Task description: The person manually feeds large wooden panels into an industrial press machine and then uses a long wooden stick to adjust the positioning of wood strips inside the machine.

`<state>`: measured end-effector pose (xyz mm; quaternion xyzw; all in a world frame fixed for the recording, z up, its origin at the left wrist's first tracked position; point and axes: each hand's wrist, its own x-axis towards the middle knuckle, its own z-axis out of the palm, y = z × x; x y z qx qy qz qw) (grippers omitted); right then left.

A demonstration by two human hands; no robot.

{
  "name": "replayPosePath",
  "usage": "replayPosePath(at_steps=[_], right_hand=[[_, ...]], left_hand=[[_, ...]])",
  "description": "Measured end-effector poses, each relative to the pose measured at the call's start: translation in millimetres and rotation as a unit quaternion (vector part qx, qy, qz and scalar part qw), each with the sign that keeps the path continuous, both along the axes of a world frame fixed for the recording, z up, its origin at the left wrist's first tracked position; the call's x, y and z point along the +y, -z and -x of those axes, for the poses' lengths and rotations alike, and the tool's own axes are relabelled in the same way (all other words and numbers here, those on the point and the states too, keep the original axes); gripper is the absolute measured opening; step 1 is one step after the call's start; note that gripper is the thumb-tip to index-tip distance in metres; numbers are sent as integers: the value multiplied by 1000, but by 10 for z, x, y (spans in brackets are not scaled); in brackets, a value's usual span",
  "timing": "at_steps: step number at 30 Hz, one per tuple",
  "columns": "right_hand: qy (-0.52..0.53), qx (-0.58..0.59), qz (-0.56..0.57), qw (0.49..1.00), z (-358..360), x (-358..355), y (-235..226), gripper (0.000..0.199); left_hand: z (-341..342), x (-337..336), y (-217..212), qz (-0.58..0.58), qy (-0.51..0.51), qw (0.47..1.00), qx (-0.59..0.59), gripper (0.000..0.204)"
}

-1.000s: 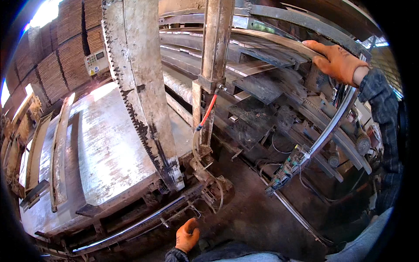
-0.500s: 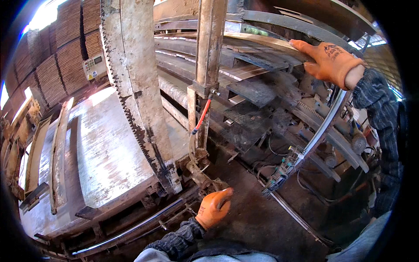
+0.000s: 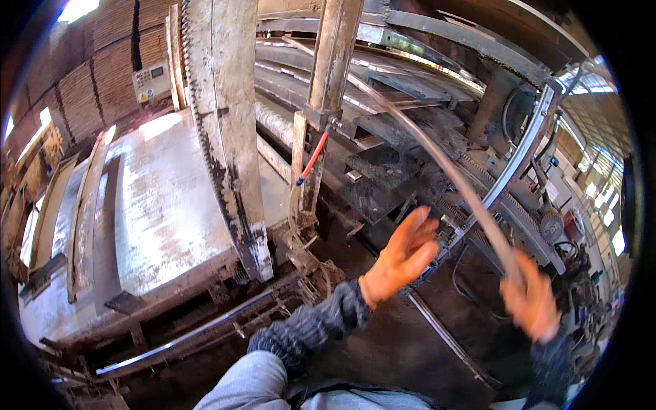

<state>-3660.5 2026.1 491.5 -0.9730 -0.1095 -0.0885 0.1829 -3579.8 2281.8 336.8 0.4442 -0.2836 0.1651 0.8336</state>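
My right hand [image 3: 529,304], in an orange glove and blurred by motion, is low on the right and closed around the lower end of a long thin bent strip [image 3: 437,160]. The strip runs up and to the left over the dark machine bed [image 3: 389,164]. My left hand [image 3: 404,254], also in an orange glove, is raised near the middle with its fingers apart and holds nothing. It hovers just left of the strip and does not touch it. A grey knitted sleeve covers my left forearm.
A tall toothed band-saw blade [image 3: 222,137] stands at centre left beside a worn grey metal table [image 3: 157,198]. A rusty post [image 3: 328,89] carries a red hose [image 3: 313,157]. A curved shiny rail [image 3: 519,164] runs on the right. Stacked boards [image 3: 102,68] and a control box [image 3: 152,80] are behind.
My right hand dropped from the upper right to the lower right, now gripping the thin strip. My left hand rose from the bottom edge to the middle and opened its fingers.
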Motion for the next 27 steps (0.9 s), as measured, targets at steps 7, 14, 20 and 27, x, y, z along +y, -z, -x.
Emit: replayPosePath(at_steps=[7, 14, 20, 27], right_hand=[[-29, 64, 40, 997, 1460, -1508, 1299, 48], [-54, 237, -105, 964, 1519, -2065, 3120, 36], [-258, 182, -199, 928, 1367, -2425, 4473, 25], [-442, 370, -177, 798, 741, 145, 3610, 50]], left_hand=[[-529, -707, -191, 228, 186, 936, 194, 52], [697, -2364, 1194, 54, 270, 917, 288, 33], [1726, -2289, 1593, -48, 246, 914, 320, 29], [2886, -70, 152, -69, -336, 868, 358, 41]])
